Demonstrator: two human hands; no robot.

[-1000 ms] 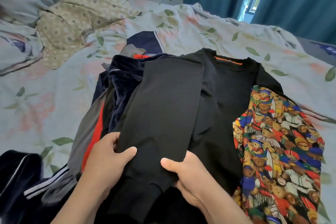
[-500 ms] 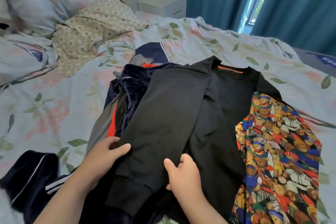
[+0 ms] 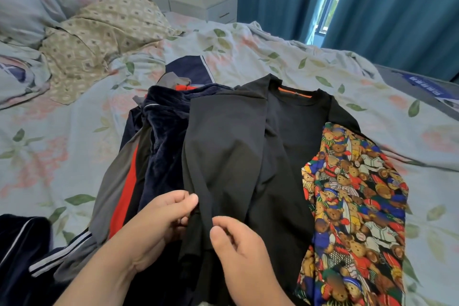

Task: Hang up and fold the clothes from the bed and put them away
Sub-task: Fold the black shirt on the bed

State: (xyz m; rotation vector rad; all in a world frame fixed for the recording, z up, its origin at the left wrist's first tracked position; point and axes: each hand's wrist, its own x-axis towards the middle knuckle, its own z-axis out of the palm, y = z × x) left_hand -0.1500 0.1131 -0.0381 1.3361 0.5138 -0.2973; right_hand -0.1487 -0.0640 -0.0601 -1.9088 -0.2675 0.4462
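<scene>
A second ago both palms lay flat on the black sweatshirt (image 3: 293, 131). Now our left hand (image 3: 154, 228) and right hand (image 3: 243, 251) have drawn together, each pinching a ridge of its folded-in sleeve. We judge the fold is being tidied, not finished. On the bed (image 3: 273, 52) we count one sweatshirt, one teddy-bear print garment (image 3: 352, 206), one navy velvet garment (image 3: 164, 146) and one grey garment with a red stripe (image 3: 116, 181).

Both bare forearms enter from the bottom edge and converge at lower centre. The left hand (image 3: 159, 226) pinches the edge of the black long-sleeved cotton top (image 3: 223, 144) between thumb and curled fingers. The right hand (image 3: 241, 253), just beside it, pinches the same cloth between thumb and forefinger.
</scene>
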